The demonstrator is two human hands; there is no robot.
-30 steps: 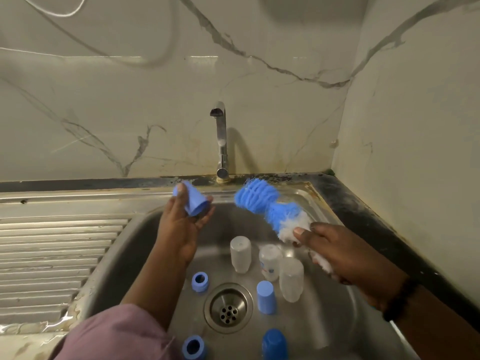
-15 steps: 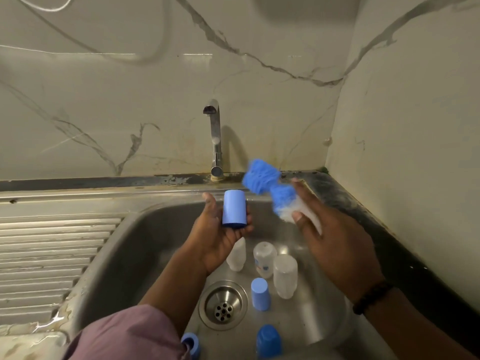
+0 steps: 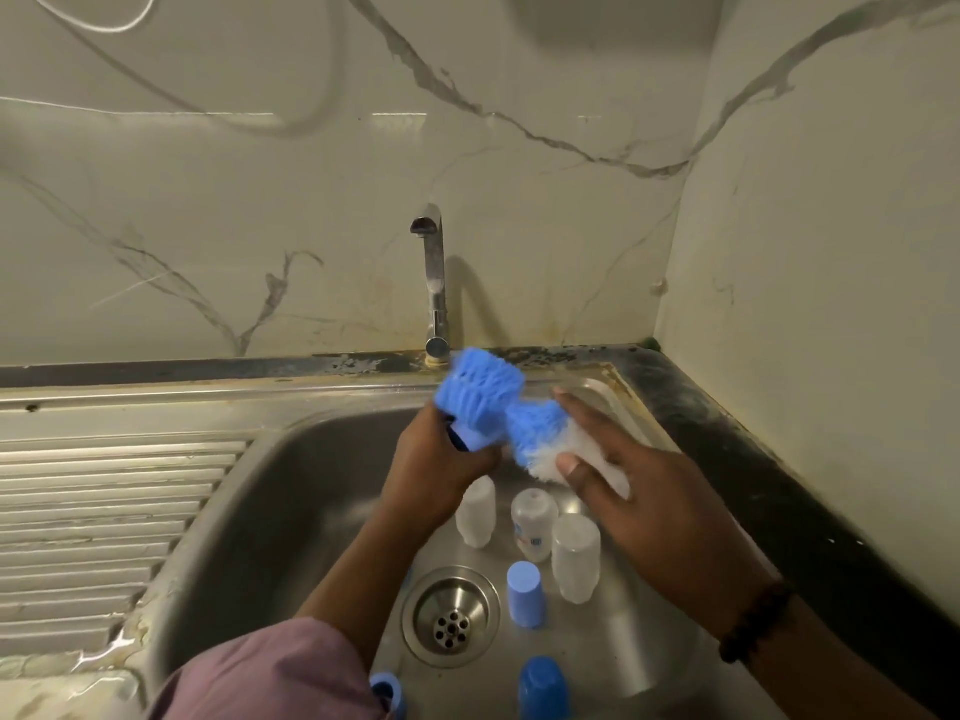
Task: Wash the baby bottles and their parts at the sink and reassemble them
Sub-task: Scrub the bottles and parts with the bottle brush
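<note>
— What's happening over the sink [image 3: 249, 511]?

— The left hand [image 3: 436, 470] is gripping a blue cap [image 3: 470, 440], fingers curled round it, while the right hand [image 3: 649, 506] is holding the blue-and-white brush [image 3: 498, 407], pressing its bristles against the cap (mid-air, above the basin).

— And the bottles?

— Three clear bottles [image 3: 575, 556] are standing near the drain [image 3: 451, 615].

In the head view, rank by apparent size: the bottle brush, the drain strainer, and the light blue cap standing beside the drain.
1. Bottle brush, largest, though it is nearest the camera.
2. Drain strainer.
3. Light blue cap, smallest.
</note>
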